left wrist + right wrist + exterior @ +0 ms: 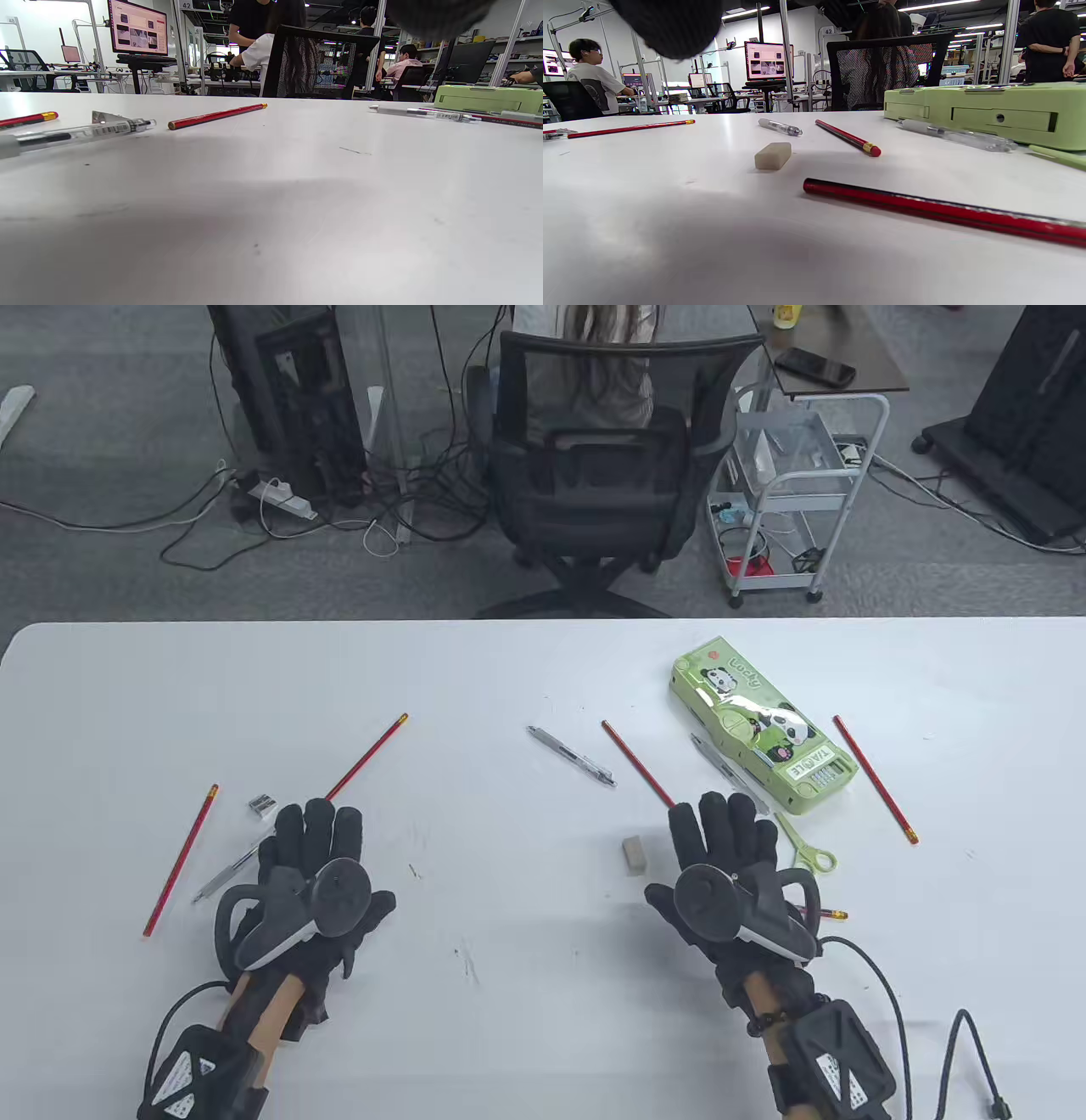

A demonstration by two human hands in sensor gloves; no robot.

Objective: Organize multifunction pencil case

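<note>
In the table view, the left hand (310, 865) and the right hand (730, 865) lie flat on the white bench (509, 670), palms down, with the fingers straight and holding nothing. The green pencil case (761, 725) lies closed at the far right part of the bench; its lid shows pandas and the word "Lucky", with more letters near its lower end that I cannot read surely. A pen (727, 772) lies just beside its left edge and a red pencil (876, 778) to its right. Green scissors (806, 850) lie near the right hand, an eraser (635, 854) to its left. A small sharpener (263, 806) lies just beside the left hand.

In the left wrist view, a clear pen (80, 134) with a barcode label lies on the left, and behind it a red pencil (217, 116).

In the right wrist view, the eraser (773, 155) lies before a red pencil (847, 137), and the case side (988, 113) stands at the right. A pillar far behind carries the number "42".
</note>
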